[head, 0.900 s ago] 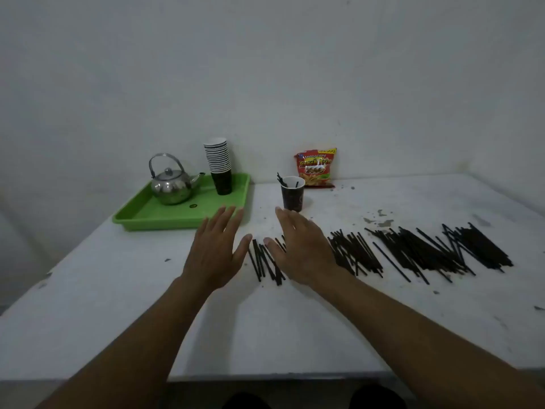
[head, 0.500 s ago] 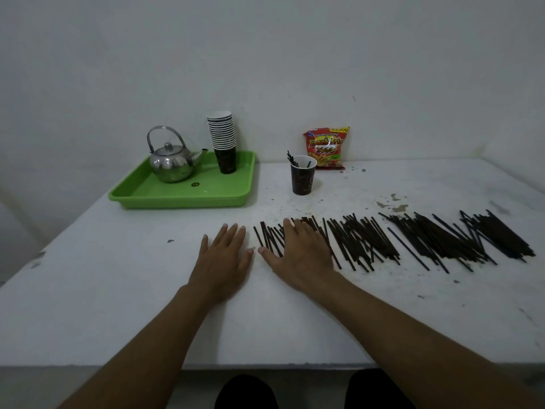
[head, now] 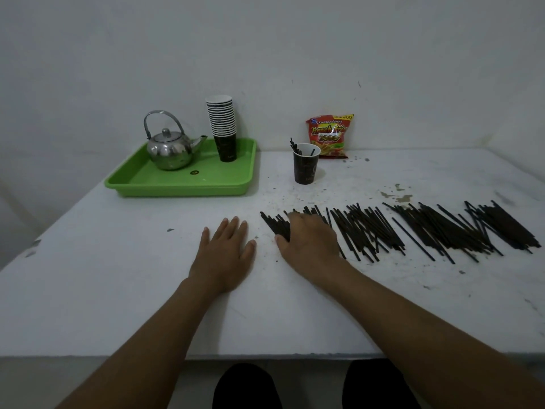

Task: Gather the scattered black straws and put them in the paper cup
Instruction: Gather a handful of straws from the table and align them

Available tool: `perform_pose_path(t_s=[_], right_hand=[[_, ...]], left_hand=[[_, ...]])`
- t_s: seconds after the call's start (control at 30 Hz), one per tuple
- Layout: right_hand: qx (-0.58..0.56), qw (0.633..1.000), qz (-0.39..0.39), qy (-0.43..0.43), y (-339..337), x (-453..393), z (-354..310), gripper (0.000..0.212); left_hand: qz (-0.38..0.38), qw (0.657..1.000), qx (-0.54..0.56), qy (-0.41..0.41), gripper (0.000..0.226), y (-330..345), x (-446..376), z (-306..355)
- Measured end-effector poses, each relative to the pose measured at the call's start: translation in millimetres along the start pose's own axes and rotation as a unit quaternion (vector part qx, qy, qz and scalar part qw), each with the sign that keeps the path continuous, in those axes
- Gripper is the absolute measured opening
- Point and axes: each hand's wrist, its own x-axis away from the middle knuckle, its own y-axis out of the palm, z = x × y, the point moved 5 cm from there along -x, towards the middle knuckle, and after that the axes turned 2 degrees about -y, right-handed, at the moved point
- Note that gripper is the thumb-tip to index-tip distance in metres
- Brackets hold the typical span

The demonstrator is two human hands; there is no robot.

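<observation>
White table (head: pixel 118 290), seen from the head camera. Left hand (head: pixel 224 253): flat, palm down on the bare tabletop, fingers straight and slightly spread, holding nothing. Right hand (head: pixel 309 242): palm down on the left end of the row of black straws (head: pixel 436 231), fingers bent over the straws beneath them, thumb extended toward the left hand and touching the near end of a straw; a closed grasp on any straw not discernible from this angle. A few straws just left of the right fingertips, between the two hands; the remainder of the row fanned out well to the right of the right hand, lying flat and mostly parallel, in overlapping clusters. Paper cup (head: pixel 306 166): upright, beyond the right fingertips and apart from them, dark-walled, with a few black straws already leaning inside. Snack packet labelled "French Fries" (head: pixel 329 136): propped against the wall behind the cup. Green tray (head: pixel 177 184): beyond the left fingertips, bearing a steel kettle (head: pixel 171 149) and, to its right, a stack of paper cups (head: pixel 223 125).
</observation>
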Motion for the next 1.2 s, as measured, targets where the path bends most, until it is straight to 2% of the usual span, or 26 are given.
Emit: perform_pose_path(t_s=[0.17,0.33,0.47,0.6,0.7,0.9,1.2], right_hand=[[0.004,0.998,-0.060,0.018,-7.9,-15.3,-3.7,0.012],[-0.013,0.993,-0.097,0.060,-13.1,-23.3,-4.2,0.022],[0.007,0.987,-0.149,0.060,-20.8,-33.5,-12.7,0.020],[0.026,0.973,-0.216,0.077,-25.6,-46.6,-17.5,0.038],[0.040,0.961,-0.259,0.090,-26.3,-52.2,-19.5,0.041],[0.070,0.958,-0.261,0.094,-20.5,-52.4,-19.9,0.048],[0.089,0.956,-0.273,0.064,-3.6,-42.5,-21.0,0.041]], left_hand=[[-0.003,1.000,0.000,-0.002,0.065,-0.4,2.0,-0.1],[-0.010,1.000,-0.007,0.004,0.066,-0.3,1.8,0.0],[-0.014,1.000,-0.020,0.009,0.067,0.3,2.3,0.7],[-0.012,1.000,-0.026,-0.002,0.071,0.8,1.7,0.1],[-0.012,0.999,-0.030,-0.008,0.074,0.9,1.7,-0.3],[-0.011,0.999,-0.033,-0.009,0.074,1.4,0.8,-1.2],[-0.012,0.999,-0.032,-0.010,0.075,1.2,0.8,-0.7]])
